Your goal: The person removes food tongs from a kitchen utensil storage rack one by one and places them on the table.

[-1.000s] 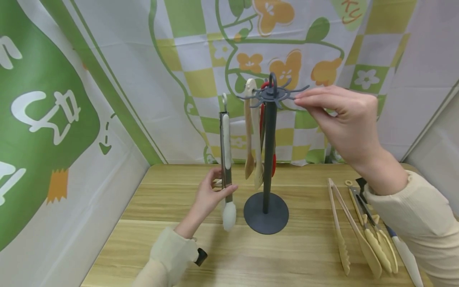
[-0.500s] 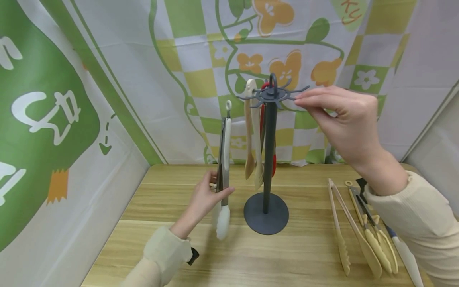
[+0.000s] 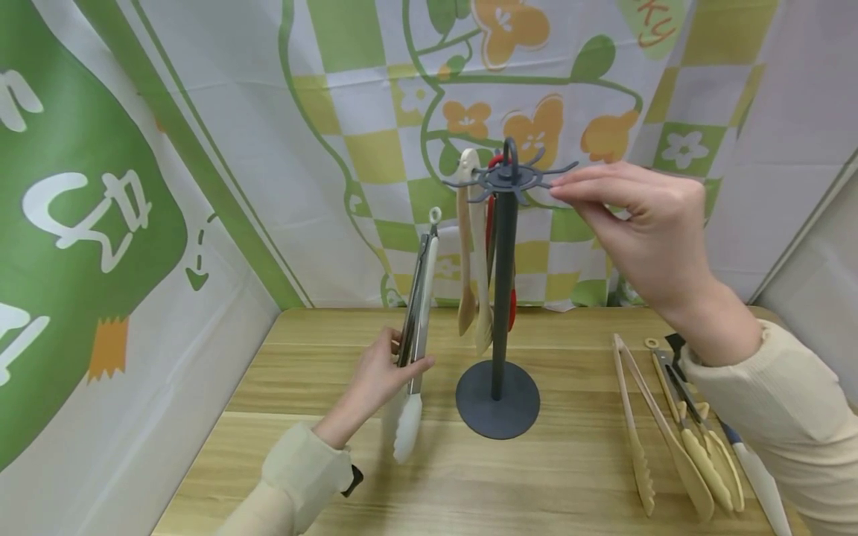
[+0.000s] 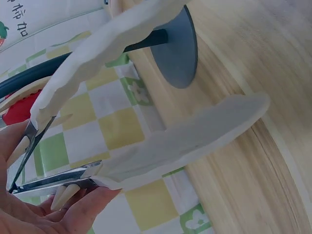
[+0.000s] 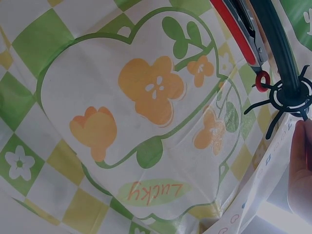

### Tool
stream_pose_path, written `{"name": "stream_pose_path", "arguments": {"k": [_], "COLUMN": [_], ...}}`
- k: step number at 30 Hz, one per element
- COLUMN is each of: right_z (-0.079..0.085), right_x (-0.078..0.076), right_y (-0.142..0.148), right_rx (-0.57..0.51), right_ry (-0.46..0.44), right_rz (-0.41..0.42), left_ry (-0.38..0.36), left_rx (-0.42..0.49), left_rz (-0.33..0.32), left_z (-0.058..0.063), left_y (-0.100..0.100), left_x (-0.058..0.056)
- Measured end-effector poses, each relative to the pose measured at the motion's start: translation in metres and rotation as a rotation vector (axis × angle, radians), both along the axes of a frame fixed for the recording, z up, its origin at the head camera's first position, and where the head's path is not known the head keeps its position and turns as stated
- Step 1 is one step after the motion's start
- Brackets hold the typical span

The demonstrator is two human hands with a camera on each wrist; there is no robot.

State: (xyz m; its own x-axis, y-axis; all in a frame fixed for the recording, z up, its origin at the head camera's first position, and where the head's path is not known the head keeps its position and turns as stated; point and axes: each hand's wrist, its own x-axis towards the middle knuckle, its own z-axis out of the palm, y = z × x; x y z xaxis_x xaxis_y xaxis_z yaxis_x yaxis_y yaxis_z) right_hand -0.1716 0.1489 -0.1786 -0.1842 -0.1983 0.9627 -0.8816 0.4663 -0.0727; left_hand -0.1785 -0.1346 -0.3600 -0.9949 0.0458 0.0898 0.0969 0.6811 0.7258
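Observation:
My left hand [image 3: 375, 380] grips a pair of metal tongs [image 3: 421, 320] around the lower part, left of a dark utensil stand [image 3: 503, 298]. The tongs lean, with the hanging ring up and the white scalloped heads down over the table. In the left wrist view the two white heads [image 4: 185, 141] spread apart, thumb and fingers around the metal arms. At the stand's top my right hand [image 3: 643, 216] pinches one hook between thumb and fingers; the right wrist view shows these fingers [image 5: 300, 161] at the hook ring. Beige tongs [image 3: 467, 253] and a red-handled utensil [image 5: 236, 34] hang behind the pole.
On the right of the wooden table [image 3: 322, 335] lie spread beige tongs [image 3: 643, 424], cream-tipped tongs [image 3: 700, 447] and a white-ended utensil [image 3: 760, 476], partly under the right arm. The stand's round base [image 3: 498, 417] sits mid-table. A patterned cloth [image 3: 362, 97] hangs behind.
The metal tongs have come down and tilted more: the ring end sank and shifted right, the white heads swung down and left. My left hand drifted slightly left and down; the right stayed put.

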Motion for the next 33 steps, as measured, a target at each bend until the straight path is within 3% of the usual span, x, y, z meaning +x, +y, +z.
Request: {"name": "stream_pose_path", "arguments": {"k": [26,33], "right_z": [-0.001,-0.001], "right_x": [-0.001,-0.001], "right_y": [0.0,0.0], "right_rx": [0.011,0.007], "right_ry": [0.01,0.009], "right_rz": [-0.019,-0.023], "left_ry": [-0.147,-0.207], "left_rx": [-0.114,-0.098], "left_rz": [0.0,0.001], "left_z": [-0.01,-0.013], "left_y": [-0.01,-0.013], "left_x": [0.004,0.007]}}
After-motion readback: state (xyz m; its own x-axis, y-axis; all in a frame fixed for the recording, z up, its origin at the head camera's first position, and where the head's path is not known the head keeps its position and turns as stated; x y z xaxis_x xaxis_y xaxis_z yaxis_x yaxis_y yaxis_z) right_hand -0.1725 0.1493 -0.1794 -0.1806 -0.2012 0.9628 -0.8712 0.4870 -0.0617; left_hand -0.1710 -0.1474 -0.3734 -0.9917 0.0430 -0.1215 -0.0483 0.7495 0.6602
